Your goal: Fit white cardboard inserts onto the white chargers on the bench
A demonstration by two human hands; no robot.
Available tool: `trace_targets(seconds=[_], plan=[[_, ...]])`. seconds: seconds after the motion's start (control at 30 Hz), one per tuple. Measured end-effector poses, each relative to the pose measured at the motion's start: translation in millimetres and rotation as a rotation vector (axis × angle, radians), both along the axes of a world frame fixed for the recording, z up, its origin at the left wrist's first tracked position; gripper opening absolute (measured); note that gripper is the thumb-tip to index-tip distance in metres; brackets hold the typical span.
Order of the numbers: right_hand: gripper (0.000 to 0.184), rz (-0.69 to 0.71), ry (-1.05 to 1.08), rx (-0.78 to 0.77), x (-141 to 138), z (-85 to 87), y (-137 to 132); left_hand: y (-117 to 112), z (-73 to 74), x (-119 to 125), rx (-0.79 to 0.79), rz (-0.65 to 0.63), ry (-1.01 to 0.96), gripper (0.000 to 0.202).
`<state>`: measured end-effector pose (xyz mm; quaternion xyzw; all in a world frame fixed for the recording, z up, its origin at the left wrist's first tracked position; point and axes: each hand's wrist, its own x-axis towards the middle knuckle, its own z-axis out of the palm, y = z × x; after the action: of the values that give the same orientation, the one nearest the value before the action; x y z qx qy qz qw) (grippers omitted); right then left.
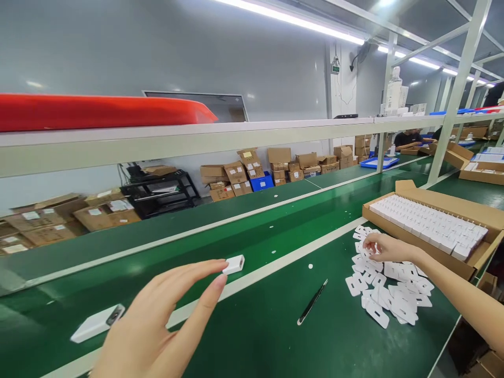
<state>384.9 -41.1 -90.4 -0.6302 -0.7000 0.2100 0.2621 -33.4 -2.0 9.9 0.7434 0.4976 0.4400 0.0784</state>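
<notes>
My left hand (169, 312) reaches over the green belt, thumb and index finger apart. Its index fingertip is at the near end of a small white box-shaped piece (235, 264) and seems to touch it. Another white piece (96, 323), with a dark opening in its end, lies left of that hand. Over a loose pile of flat white cut-out cards (394, 294) is my right hand (388, 248), its fingers curved and apart at the cards; I cannot see a card lifted. Black tweezers (312, 303) lie on the green worktop between the hands.
An open carton (468, 273) holding rows of white pieces stands behind the pile, at right. A pale rail (283, 257) divides worktop and belt. Overhead runs a shelf (275, 129) with a red tray (98, 113). A co-worker (408, 139) sits far right.
</notes>
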Motion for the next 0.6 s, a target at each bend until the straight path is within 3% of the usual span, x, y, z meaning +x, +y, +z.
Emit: trace_targets(seconds=[0.1,0.23,0.33,0.4,0.5,0.6], plan=[[0.036,0.14,0.234,0.19,-41,24.6,4,4,-1.9,7,-0.066,-0.143,0.008,0.034],[0.049,0.389,0.507,0.379,-112,51.7,19,-3,-5.6,32,-0.158,-0.431,-0.087,0.023],[0.039,0.614,0.838,0.505,-159,62.4,31,-14,-4.7,50,-0.319,-0.653,-0.25,0.023],[0.03,0.703,1.002,0.538,-179,65.2,37,-19,-3.2,55,-0.394,-0.73,-0.398,0.024],[0.025,0.736,1.051,0.521,-194,66.0,42,-21,-3.0,53,-0.371,-0.692,-0.516,0.02],[0.028,0.729,1.001,0.498,-199,66.7,40,-20,-6.6,49,-0.225,-0.512,-0.465,0.016]])
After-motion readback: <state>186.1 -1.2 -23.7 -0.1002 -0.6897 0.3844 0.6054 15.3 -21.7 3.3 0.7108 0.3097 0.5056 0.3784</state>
